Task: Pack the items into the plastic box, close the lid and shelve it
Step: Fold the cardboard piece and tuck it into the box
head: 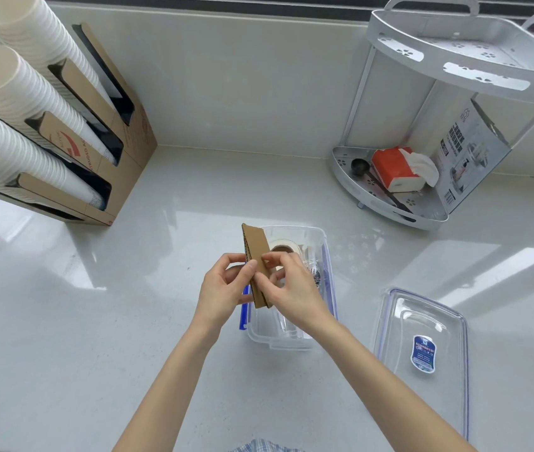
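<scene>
Box [291, 340] stands open on the bench [96, 337], a tape roll [283, 247] inside. Both hands, left [223, 288] and right [291, 288], pinch a cardboard strip [256, 249] above it. The lid [422, 337] lies just to its right.

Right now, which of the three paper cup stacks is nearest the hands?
The lowest cup stack, in the front slot of the cardboard dispenser. The other two stacks sit further back toward the wall, further from the left hand.
</scene>
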{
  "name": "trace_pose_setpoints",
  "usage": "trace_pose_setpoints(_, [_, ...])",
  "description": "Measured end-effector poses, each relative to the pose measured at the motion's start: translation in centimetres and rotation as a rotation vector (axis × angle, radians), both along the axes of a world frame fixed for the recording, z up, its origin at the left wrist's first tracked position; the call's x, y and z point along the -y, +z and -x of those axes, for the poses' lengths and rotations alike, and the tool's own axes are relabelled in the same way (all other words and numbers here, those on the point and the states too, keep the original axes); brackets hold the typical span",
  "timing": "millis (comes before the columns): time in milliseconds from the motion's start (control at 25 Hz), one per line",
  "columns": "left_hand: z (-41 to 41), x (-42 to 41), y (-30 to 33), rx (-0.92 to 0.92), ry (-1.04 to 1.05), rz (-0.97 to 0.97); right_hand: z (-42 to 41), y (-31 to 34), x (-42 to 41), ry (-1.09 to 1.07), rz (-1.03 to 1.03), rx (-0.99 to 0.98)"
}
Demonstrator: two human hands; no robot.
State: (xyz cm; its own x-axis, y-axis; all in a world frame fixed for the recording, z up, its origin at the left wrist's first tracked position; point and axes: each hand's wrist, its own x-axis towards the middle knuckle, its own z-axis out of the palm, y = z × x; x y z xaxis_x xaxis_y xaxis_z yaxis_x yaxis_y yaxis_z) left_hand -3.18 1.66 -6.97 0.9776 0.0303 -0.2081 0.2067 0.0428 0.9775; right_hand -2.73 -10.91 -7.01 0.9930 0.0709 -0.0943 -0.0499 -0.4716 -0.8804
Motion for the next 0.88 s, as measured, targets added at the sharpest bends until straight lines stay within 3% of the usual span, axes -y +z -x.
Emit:
trace_pose_setpoints(520, [-0.13,0.3,0.43,0.027,0.039,0.001,-0.3,0.52,0.71,-0.031,-0.098,-0.139])
trace_pose_setpoints(720, [0.03,0.25,0.38,0.016,0.006,-0.102,-0.04,0.42,0.73,0.021,-0.061,-0.165])
trace_pose_setpoints(880, [-0.02,0.1,0.45,0.039,0.005,-0.326,0.03,0.23,0.59,0.051,0.04,-0.153])
